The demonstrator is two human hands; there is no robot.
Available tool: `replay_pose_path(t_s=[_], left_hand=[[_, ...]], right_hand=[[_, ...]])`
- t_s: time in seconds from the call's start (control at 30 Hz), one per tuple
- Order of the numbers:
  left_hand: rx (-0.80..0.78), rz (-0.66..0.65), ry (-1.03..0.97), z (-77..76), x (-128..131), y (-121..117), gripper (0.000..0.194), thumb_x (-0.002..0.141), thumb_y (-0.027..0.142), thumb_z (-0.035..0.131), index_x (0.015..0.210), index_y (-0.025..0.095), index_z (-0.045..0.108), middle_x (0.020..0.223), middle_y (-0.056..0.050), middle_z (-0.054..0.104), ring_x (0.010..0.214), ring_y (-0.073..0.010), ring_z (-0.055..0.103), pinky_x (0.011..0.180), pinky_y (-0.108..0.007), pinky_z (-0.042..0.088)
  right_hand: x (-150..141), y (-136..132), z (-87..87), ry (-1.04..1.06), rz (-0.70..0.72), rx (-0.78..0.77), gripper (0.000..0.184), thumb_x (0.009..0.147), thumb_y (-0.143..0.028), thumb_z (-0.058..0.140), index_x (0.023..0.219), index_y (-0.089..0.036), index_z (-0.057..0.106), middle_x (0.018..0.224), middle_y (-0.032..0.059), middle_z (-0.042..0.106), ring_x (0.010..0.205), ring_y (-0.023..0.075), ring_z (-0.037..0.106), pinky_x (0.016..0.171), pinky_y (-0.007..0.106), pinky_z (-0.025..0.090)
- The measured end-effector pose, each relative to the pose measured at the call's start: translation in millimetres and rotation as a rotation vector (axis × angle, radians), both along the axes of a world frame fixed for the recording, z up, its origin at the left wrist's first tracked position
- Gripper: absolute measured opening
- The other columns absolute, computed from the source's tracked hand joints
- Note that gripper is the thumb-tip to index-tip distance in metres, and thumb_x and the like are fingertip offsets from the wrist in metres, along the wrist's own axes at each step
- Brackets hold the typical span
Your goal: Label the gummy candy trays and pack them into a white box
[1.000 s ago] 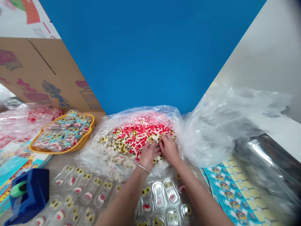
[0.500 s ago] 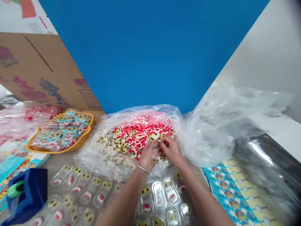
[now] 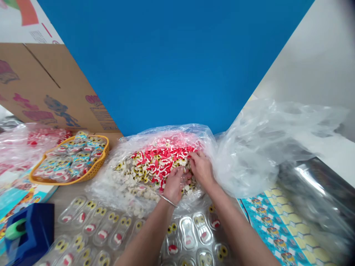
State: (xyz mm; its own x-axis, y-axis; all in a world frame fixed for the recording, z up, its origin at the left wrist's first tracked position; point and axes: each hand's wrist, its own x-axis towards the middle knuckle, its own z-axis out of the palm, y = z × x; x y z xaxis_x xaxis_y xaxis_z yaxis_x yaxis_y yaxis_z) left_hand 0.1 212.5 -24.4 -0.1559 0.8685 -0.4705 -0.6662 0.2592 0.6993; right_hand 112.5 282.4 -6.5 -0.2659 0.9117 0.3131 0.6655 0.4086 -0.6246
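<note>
Red, white and yellow-eyed pieces [image 3: 163, 159], glossy, probably candy, under both hands [image 3: 202, 170].

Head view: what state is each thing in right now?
Left hand: curled around a clear shell
Right hand: fingers at the loose pieces
Clear bag: open, pieces heaped inside
Yellow basket: full of packed shells
Table shells: most hold eye and mouth pieces; sealing unclear
Blue dispenser: upright

Over the plastic bag [image 3: 212, 147], the left hand [image 3: 174, 184] partly hides a clear blister [image 3: 184, 178]; left of the bag, a tape dispenser [image 3: 39, 229] is cropped.
</note>
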Motion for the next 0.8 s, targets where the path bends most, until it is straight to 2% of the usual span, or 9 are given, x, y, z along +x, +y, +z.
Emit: replay_pose_path(t_s=[0.1, 0.23, 0.37, 0.47, 0.57, 0.7, 0.8], left_hand=[[-0.020, -0.007, 0.022, 2.0, 0, 0, 0.035, 0.071, 0.028, 0.080, 0.097, 0.018, 0.058, 0.088, -0.006, 0.070, 0.068, -0.0151, 0.068, 0.058, -0.025, 0.050], [-0.028, 0.003, 0.043, 1.1, 4, 0, 0.041, 0.065, 0.027, 0.083, 0.097, 0.019, 0.058, 0.087, -0.003, 0.071, 0.063, -0.0137, 0.066, 0.055, -0.023, 0.048], [-0.011, -0.001, 0.042, 0.7, 10, -4, 0.043, 0.061, 0.028, 0.086, 0.093, 0.018, 0.060, 0.071, 0.001, 0.067, 0.053, -0.0103, 0.061, 0.050, -0.021, 0.043], [0.016, -0.025, 0.015, 5.2, 17, -13, 0.041, 0.062, 0.031, 0.085, 0.093, 0.017, 0.062, 0.068, 0.001, 0.066, 0.054, -0.0123, 0.061, 0.052, -0.023, 0.044], [0.066, -0.034, -0.062, 15.3, 29, -27, 0.034, 0.068, 0.034, 0.079, 0.094, 0.018, 0.063, 0.084, -0.004, 0.071, 0.072, -0.0174, 0.067, 0.061, -0.026, 0.049], [0.053, -0.120, -0.201, 30.7, 52, -52, 0.021, 0.074, 0.031, 0.069, 0.090, 0.016, 0.066, 0.085, -0.006, 0.072, 0.082, -0.0186, 0.068, 0.066, -0.024, 0.049], [0.007, -0.170, -0.182, 36.8, 70, -72, 0.017, 0.076, 0.029, 0.067, 0.085, 0.015, 0.067, 0.082, -0.006, 0.071, 0.080, -0.0173, 0.067, 0.067, -0.022, 0.048]], right_hand=[[-3, 9, 1.1, -0.077, -0.030, 0.042, 0.022, 0.087, -0.015, 0.050, 0.094, -0.023, 0.069, 0.095, 0.0063, 0.060, 0.081, 0.0183, 0.057, 0.073, 0.027, 0.042], [1, 9, 1.3, -0.007, -0.017, 0.061, 0.017, 0.085, -0.015, 0.050, 0.089, -0.020, 0.066, 0.091, 0.0060, 0.060, 0.086, 0.0196, 0.057, 0.078, 0.029, 0.044], [11, -6, 2.9, 0.077, -0.025, 0.078, 0.016, 0.086, -0.016, 0.046, 0.088, -0.019, 0.062, 0.090, 0.0063, 0.062, 0.088, 0.0201, 0.058, 0.080, 0.030, 0.046], [23, -35, 6.4, 0.150, -0.015, 0.029, 0.016, 0.090, -0.020, 0.045, 0.095, -0.020, 0.061, 0.089, 0.0042, 0.065, 0.081, 0.0181, 0.060, 0.075, 0.029, 0.048], [38, -77, 10.1, 0.188, -0.019, 0.003, 0.017, 0.094, -0.025, 0.047, 0.102, -0.022, 0.061, 0.094, 0.0051, 0.067, 0.083, 0.0189, 0.062, 0.075, 0.031, 0.049], [60, -136, 10.3, 0.018, 0.095, 0.172, 0.018, 0.094, -0.018, 0.049, 0.100, -0.022, 0.065, 0.100, 0.0079, 0.069, 0.098, 0.0232, 0.060, 0.086, 0.038, 0.049], [81, -169, 10.6, -0.135, 0.175, 0.249, 0.021, 0.094, -0.018, 0.052, 0.107, -0.023, 0.067, 0.111, 0.0092, 0.069, 0.107, 0.0261, 0.058, 0.091, 0.043, 0.048]])
